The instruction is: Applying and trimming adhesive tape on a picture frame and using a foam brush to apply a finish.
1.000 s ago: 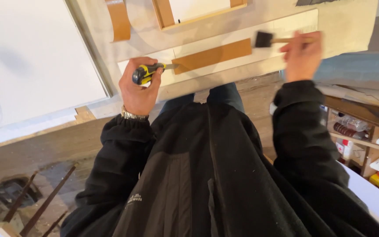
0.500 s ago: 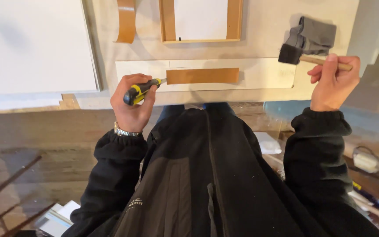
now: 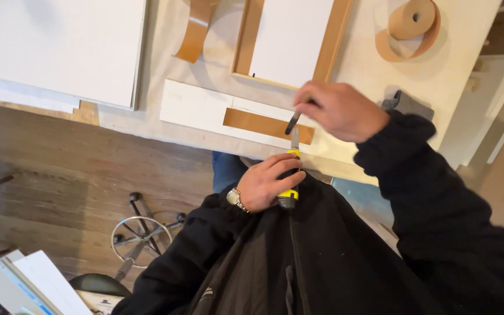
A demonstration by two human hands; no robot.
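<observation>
Left hand (image 3: pixel 266 184) closed around yellow-black utility knife (image 3: pixel 290 175) at chest; right hand (image 3: pixel 339 109) pinches a dark thin tool (image 3: pixel 292 122) above white strip (image 3: pixel 228 114), brown tape piece (image 3: pixel 263 125) already on, roll (image 3: pixel 410 23) unused nearby.

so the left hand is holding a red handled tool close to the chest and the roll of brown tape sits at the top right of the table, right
Not quite: the handle is yellow and black, not red. The head view shows the left hand wrapped around the yellow and black handled tool close to the chest, and the roll of brown tape does sit at the top right of the table.
</observation>
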